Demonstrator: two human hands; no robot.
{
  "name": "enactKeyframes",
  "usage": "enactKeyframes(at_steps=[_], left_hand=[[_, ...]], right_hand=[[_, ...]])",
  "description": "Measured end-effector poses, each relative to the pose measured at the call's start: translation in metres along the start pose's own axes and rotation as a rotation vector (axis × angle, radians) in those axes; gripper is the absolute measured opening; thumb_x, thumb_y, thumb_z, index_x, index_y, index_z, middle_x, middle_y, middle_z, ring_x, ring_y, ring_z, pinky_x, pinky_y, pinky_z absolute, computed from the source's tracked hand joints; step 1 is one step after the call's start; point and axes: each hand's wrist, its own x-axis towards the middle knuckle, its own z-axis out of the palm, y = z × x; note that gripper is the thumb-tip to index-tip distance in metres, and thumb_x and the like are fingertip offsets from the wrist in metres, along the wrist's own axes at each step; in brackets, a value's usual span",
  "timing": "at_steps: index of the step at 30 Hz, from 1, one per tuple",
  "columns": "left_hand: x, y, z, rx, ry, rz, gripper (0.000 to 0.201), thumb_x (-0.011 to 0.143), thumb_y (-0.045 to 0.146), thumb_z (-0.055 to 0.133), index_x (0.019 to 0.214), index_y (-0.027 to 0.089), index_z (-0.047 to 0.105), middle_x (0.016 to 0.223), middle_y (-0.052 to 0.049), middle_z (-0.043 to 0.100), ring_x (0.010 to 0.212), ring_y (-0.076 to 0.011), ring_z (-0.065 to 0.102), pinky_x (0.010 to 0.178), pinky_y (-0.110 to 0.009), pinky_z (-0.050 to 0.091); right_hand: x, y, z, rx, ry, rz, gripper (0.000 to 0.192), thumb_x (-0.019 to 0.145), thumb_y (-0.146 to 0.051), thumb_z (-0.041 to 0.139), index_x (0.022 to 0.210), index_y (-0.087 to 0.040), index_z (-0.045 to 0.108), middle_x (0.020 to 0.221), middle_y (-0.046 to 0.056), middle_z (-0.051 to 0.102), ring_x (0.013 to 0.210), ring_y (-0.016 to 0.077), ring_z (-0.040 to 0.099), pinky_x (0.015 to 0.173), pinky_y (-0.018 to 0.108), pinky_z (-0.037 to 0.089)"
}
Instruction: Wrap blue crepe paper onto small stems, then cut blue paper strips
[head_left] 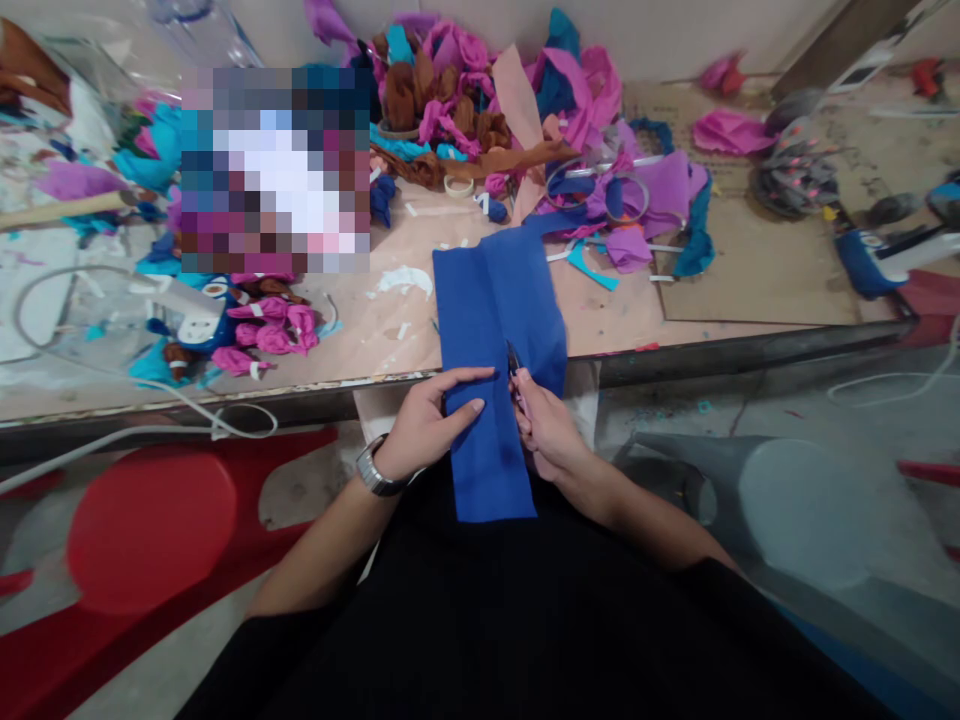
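A long blue sheet (487,330), of crepe paper or thin cloth, lies over the table edge and hangs down to my lap. A slit divides it lengthwise near the middle. My left hand (431,420) holds its left side, index finger and thumb on top; the other fingers are hidden, seemingly beneath. My right hand (551,425) is closed around the pinkish handles of a pair of scissors (513,358). The dark blades point away from me and sit at the slit, against the sheet.
Crumpled pink, brown and purple pieces (450,90) heap at the back. Hot glue guns lie left (199,312) and right (874,262); the left one's cable (135,375) loops over the edge. Brown cardboard (757,270) lies right. A red stool (154,520) and a grey stool (802,510) flank me.
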Motion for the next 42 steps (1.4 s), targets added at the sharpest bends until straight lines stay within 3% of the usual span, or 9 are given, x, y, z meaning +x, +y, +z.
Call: enactKeyframes(at_steps=[6, 18, 22, 27, 34, 42], left_hand=[[-0.009, 0.001, 0.002, -0.003, -0.03, -0.025, 0.046, 0.095, 0.036, 0.074, 0.14, 0.025, 0.071, 0.142, -0.01, 0.071, 0.13, -0.0283, 0.068, 0.12, -0.049, 0.051], [-0.012, 0.003, 0.004, 0.051, -0.036, -0.014, 0.045, 0.095, 0.035, 0.073, 0.139, 0.024, 0.071, 0.14, -0.01, 0.072, 0.128, -0.0267, 0.069, 0.122, -0.049, 0.049], [-0.014, 0.002, 0.004, 0.041, -0.032, -0.022, 0.044, 0.095, 0.035, 0.073, 0.139, 0.025, 0.071, 0.14, -0.01, 0.072, 0.127, -0.0269, 0.069, 0.121, -0.05, 0.05], [-0.013, 0.0, 0.004, -0.002, -0.041, -0.013, 0.047, 0.095, 0.034, 0.074, 0.141, 0.026, 0.067, 0.143, -0.01, 0.069, 0.131, -0.0263, 0.067, 0.122, -0.049, 0.048], [-0.006, -0.002, 0.002, -0.111, -0.038, 0.013, 0.056, 0.093, 0.035, 0.076, 0.146, 0.025, 0.063, 0.149, -0.012, 0.064, 0.138, -0.0263, 0.063, 0.124, -0.049, 0.046], [-0.012, -0.001, 0.006, -0.131, -0.041, -0.036, 0.061, 0.093, 0.035, 0.077, 0.151, 0.025, 0.06, 0.155, -0.013, 0.061, 0.141, -0.0285, 0.061, 0.127, -0.052, 0.044]], right_hand=[[-0.004, -0.003, 0.004, 0.017, 0.008, -0.059, 0.05, 0.087, -0.073, 0.07, 0.084, -0.024, 0.056, 0.046, -0.011, 0.038, 0.034, 0.0059, 0.026, 0.034, 0.021, 0.02], [0.0, 0.0, 0.003, 0.013, -0.012, -0.06, 0.049, 0.089, -0.072, 0.068, 0.084, -0.025, 0.055, 0.047, -0.012, 0.038, 0.034, 0.0063, 0.026, 0.034, 0.021, 0.02], [0.002, 0.001, 0.002, 0.003, 0.002, -0.042, 0.055, 0.088, -0.074, 0.067, 0.074, -0.025, 0.048, 0.047, -0.01, 0.035, 0.035, 0.0066, 0.026, 0.035, 0.023, 0.019], [0.005, 0.004, 0.0, -0.028, 0.019, -0.077, 0.056, 0.089, -0.074, 0.067, 0.071, -0.025, 0.049, 0.049, -0.008, 0.038, 0.038, 0.0076, 0.031, 0.037, 0.024, 0.026], [0.0, 0.0, 0.001, -0.043, 0.046, -0.05, 0.056, 0.088, -0.076, 0.066, 0.073, -0.025, 0.049, 0.049, -0.008, 0.036, 0.038, 0.007, 0.024, 0.036, 0.025, 0.019], [-0.004, -0.004, 0.004, -0.033, 0.061, -0.059, 0.053, 0.09, -0.075, 0.065, 0.077, -0.024, 0.058, 0.05, -0.007, 0.039, 0.042, 0.0091, 0.035, 0.041, 0.024, 0.034]])
